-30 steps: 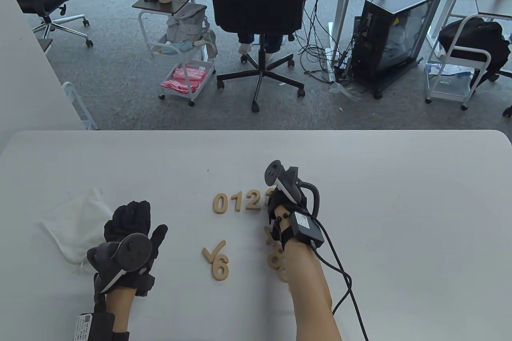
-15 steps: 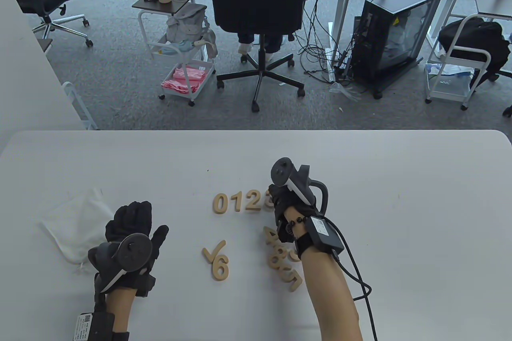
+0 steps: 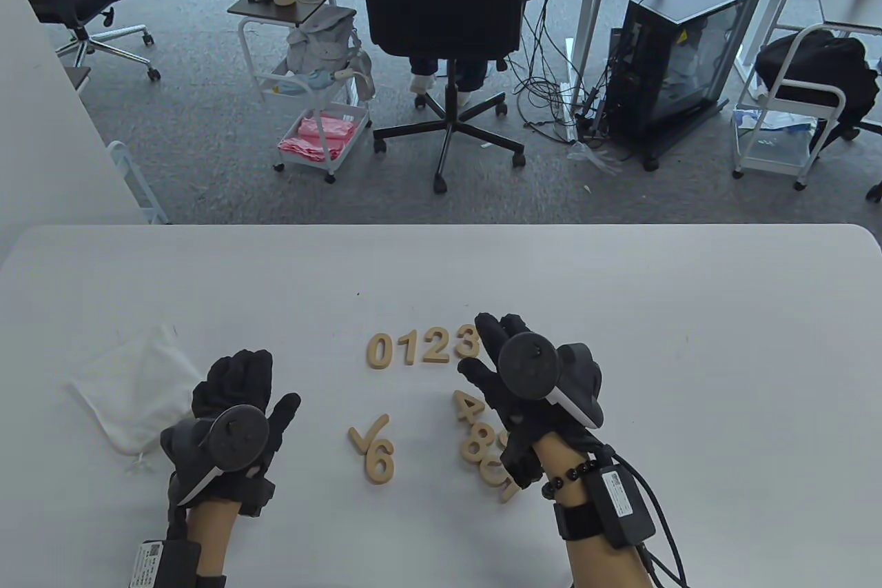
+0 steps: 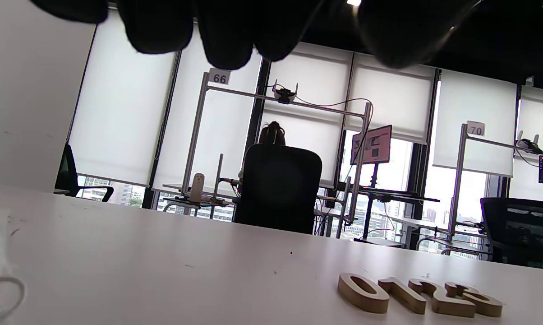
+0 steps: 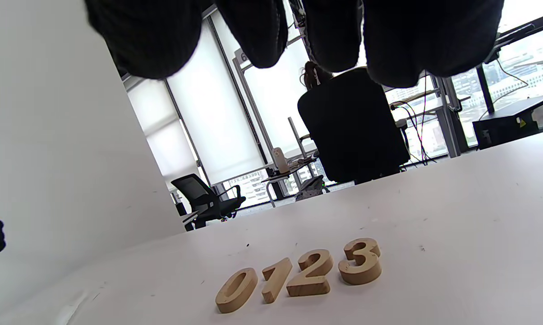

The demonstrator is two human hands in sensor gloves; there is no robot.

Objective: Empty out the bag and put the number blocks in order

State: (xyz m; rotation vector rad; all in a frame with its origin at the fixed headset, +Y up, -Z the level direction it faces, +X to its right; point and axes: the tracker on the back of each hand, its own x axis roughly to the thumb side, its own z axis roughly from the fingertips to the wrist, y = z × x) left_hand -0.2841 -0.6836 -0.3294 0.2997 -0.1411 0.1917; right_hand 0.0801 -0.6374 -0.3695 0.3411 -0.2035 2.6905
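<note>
Nearest the table's front edge, the right hand (image 3: 534, 402) hovers palm down over the white table (image 3: 689, 340), its forearm rising from the bottom edge and its fingers (image 3: 493, 333) spread and extended, gripping nothing. A tracker sits on its back. Beneath its palm and wrist lies a loose cluster of wooden digits: a 4 (image 3: 468, 407) just left of the thumb, an 8 (image 3: 479, 444) below it, and further pieces (image 3: 497, 478) partly hidden by the hand. The right wrist view shows four dark fingertips (image 5: 258, 31) hanging free above the table.

To the left, the left hand (image 3: 234, 422) rests low with its fingers curled loosely and the thumb stuck out to the right; it holds nothing. Right of that thumb lie a check mark (image 3: 368, 434) and a 6 (image 3: 379, 460), touching each other. Left of its knuckles sits the white cloth bag (image 3: 131, 388), crumpled flat.

Just beyond the right fingertips, the arranged row stands in order: 0 (image 3: 380, 349), 1 (image 3: 408, 347), 2 (image 3: 436, 347) and 3 (image 3: 467, 344), close together, the 3 beside the right index finger. Whether that finger touches the 3 cannot be told.
</note>
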